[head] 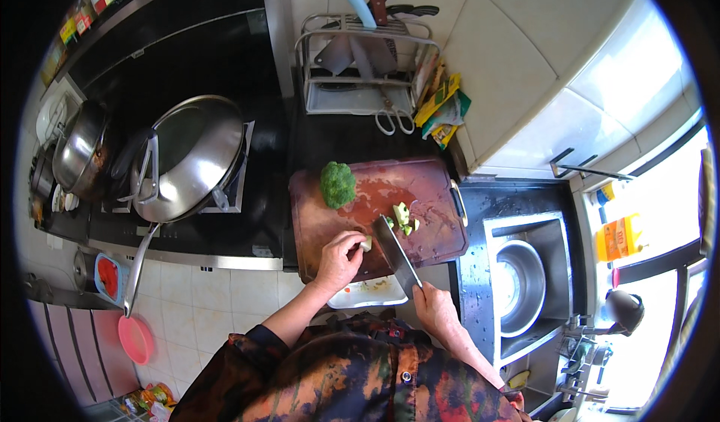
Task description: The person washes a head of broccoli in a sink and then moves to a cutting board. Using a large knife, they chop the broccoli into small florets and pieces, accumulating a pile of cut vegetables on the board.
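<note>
On a reddish-brown cutting board (315,236), my left hand (339,261) grips a pale piece of broccoli stem (366,244) between the fingertips. My right hand (436,309) is closed around the handle of a kitchen cleaver (397,253). The blade's far end rests near the board's middle, just right of the stem piece. Beyond the blade lie several cut stem pieces (401,214), pale with green skin. A green broccoli head (338,185) sits at the board's back left. Under the near edge of the board is a white tray (368,298) with small food scraps.
A lidded wok (191,157) stands on the stove at left, its long handle jutting past the front edge. Behind the board are a metal knife rack (365,79) and scissors (394,121). At right, a sink (562,264) holds a steel basin (520,287).
</note>
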`<action>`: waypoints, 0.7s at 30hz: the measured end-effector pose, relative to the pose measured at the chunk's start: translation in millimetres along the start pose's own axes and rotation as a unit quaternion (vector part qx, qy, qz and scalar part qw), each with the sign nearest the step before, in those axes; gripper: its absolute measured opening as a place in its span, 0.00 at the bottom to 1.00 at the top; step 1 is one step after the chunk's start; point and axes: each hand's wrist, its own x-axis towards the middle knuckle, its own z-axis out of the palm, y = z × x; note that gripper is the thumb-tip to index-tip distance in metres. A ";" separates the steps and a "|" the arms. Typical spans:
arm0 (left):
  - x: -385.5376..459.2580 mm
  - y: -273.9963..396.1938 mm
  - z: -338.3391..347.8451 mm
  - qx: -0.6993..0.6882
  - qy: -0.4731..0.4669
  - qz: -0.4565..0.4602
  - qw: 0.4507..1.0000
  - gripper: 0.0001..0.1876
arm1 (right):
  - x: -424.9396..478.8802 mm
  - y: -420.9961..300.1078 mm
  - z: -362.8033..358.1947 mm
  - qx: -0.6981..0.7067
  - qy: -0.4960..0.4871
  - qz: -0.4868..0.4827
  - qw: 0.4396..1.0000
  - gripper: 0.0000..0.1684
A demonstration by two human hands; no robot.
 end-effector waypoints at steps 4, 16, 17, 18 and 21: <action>3.0 2.9 -7.7 0.004 -0.011 -0.011 1.000 0.13 | 1.5 -1.5 -2.1 -0.010 -0.010 0.012 1.000 0.18; -2.4 -6.6 -3.4 -0.013 0.011 -0.116 0.993 0.10 | -2.6 1.8 8.4 -0.062 -0.030 0.018 0.997 0.17; -2.3 -5.6 -3.3 -0.013 0.012 -0.123 0.992 0.10 | -2.9 2.3 9.6 -0.061 -0.026 0.013 0.998 0.17; -2.2 -4.7 -2.6 -0.013 0.014 -0.130 0.991 0.10 | -3.3 3.0 10.4 -0.061 -0.021 0.009 0.998 0.16; -3.5 -6.5 -1.9 -0.040 0.014 -0.133 0.990 0.10 | -4.7 1.8 11.5 -0.057 -0.021 0.011 0.998 0.16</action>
